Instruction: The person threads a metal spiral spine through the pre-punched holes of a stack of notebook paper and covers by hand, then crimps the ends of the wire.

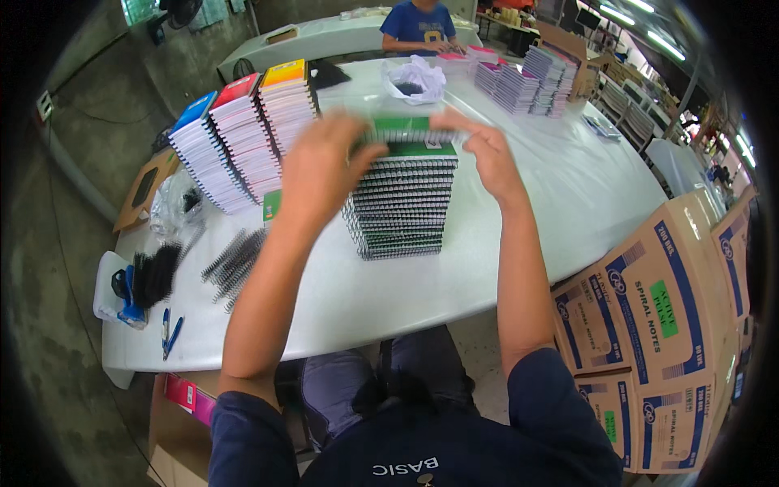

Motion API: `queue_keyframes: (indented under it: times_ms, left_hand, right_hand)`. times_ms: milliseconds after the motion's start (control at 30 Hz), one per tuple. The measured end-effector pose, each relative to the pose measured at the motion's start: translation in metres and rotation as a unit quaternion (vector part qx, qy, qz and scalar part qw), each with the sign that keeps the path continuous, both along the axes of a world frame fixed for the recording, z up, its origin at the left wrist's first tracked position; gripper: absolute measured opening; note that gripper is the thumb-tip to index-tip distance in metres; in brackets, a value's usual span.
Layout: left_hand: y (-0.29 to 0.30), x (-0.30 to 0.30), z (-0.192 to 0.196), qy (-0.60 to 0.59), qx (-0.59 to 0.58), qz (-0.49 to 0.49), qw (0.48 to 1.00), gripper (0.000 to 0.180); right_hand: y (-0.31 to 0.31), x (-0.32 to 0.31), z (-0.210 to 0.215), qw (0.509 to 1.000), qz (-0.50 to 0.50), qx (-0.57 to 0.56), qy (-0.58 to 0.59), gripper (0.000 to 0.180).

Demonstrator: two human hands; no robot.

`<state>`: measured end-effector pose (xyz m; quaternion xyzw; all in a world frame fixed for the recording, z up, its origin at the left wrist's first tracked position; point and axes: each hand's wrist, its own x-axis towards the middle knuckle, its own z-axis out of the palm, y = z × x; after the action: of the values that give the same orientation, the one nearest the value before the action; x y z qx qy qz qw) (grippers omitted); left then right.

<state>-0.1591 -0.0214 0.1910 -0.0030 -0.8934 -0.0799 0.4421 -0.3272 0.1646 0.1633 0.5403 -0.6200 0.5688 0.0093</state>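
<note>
A tall stack of green spiral notebooks (406, 207) stands on the white-covered table in front of me, wire bindings facing me. Over its top is one more green spiral notebook (403, 124), its binding edge toward me. My left hand (324, 166), smeared by motion, grips the left end of this notebook with the thumb on the near side. At the right end, my right hand (489, 154) closes on the corner with bent fingers. Whether the notebook rests on the stack or hangs just above it, I cannot tell.
Blue, red and yellow notebook stacks (284, 105) stand at the back left. Loose black spiral coils (235, 264), pens (171, 333) and a plastic bag (415, 79) lie about. Cartons (641, 300) are piled on the right. Across the table sits a person (418, 28) beside more notebook stacks (519, 81).
</note>
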Motion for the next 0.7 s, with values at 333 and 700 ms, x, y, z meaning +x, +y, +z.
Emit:
queue_keyframes:
  times_ms: [333, 700]
  left_hand:
    - [0.01, -0.034, -0.056, 0.243, 0.398, -0.008, 0.884, 0.04]
    - [-0.022, -0.024, -0.057, 0.287, 0.45, -0.042, 0.845, 0.016]
  right_hand:
    - [-0.051, 0.065, -0.051, 0.926, -0.29, -0.229, -0.078, 0.038]
    - [-0.045, 0.07, -0.053, 0.892, -0.339, -0.296, -0.051, 0.025]
